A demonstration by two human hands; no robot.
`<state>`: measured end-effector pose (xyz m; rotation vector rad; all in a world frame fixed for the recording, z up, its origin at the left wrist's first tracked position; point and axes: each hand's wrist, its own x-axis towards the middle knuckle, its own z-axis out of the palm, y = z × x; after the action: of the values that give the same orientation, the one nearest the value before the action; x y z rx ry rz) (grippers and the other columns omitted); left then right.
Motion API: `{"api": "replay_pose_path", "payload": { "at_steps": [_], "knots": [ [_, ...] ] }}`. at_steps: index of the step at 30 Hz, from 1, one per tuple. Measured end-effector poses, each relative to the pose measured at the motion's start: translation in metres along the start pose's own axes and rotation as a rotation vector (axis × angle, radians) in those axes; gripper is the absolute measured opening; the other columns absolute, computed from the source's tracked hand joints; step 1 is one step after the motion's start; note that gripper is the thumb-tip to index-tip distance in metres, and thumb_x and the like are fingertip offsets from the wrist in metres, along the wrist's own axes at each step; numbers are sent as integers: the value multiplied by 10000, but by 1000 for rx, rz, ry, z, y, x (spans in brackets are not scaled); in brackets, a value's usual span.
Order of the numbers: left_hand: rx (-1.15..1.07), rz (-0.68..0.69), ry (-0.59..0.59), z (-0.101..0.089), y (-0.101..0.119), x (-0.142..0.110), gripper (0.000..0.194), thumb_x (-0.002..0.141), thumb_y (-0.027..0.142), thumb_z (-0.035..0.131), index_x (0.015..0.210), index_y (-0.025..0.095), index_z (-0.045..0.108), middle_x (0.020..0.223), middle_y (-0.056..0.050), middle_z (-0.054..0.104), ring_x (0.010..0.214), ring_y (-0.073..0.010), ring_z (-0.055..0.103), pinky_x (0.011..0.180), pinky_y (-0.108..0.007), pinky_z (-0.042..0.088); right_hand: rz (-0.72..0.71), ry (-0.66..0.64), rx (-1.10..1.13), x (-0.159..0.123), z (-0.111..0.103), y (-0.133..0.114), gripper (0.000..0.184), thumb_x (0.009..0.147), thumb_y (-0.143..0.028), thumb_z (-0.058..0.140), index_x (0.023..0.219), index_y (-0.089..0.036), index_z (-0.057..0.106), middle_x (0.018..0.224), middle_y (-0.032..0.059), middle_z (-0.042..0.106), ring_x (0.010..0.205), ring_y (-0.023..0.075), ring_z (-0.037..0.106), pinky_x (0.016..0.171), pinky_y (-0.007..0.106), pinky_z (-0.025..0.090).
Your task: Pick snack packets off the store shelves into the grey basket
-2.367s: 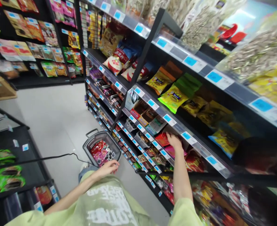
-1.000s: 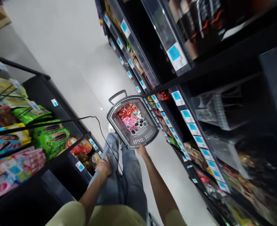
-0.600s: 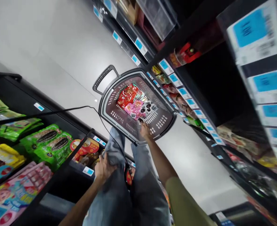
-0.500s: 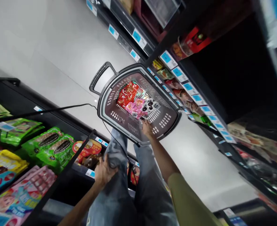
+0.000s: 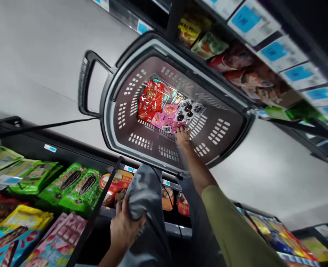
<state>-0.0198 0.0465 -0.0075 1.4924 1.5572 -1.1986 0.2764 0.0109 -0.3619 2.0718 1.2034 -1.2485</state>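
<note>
A shop: price tags run in rows right of the shopping basket, and packaged snacks fill a black rack left of it.

"Where does the camera look from?"
"The person's head, facing forward and steeply down over the jeans into the basket."
"Square to the shelf?"
"No, its edge slants across the upper right corner."
"How near?"
"Near enough that the basket fills the middle; the left hand is close below, the right hand farther off inside."
</note>
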Motion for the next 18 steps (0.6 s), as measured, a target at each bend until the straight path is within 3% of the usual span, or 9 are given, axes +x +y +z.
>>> {"api": "replay_pose_path", "payload": {
  "at_steps": [6,13,18],
  "knots": [
    [-6,-28,-6,-3,-4,4,759,762,523,674,1405,238,388,1370,-143,532,948,-321,671,726,-396,506,-18,19,-1,16,6,10,702,814,-205,659,1458,-159,381,1463,185,414,1312,419,310,1033,600,340],
    [8,-83,-23,-4,-10,5,772,764,556,659,1419,254,384,1350,-148,535,897,-325,680,715,-412,499,-108,-164,-44,30,8,23,507,802,-241,723,1298,-241,618,1426,138,469,1316,420,304,1052,564,324],
    [-5,-77,-7,-3,-10,3,778,778,555,646,1436,258,358,1330,-150,548,918,-334,679,725,-427,511,-58,-246,-54,30,11,20,595,727,-209,773,1302,-261,630,1489,141,430,1357,454,287,1048,593,336]
  ]
}}
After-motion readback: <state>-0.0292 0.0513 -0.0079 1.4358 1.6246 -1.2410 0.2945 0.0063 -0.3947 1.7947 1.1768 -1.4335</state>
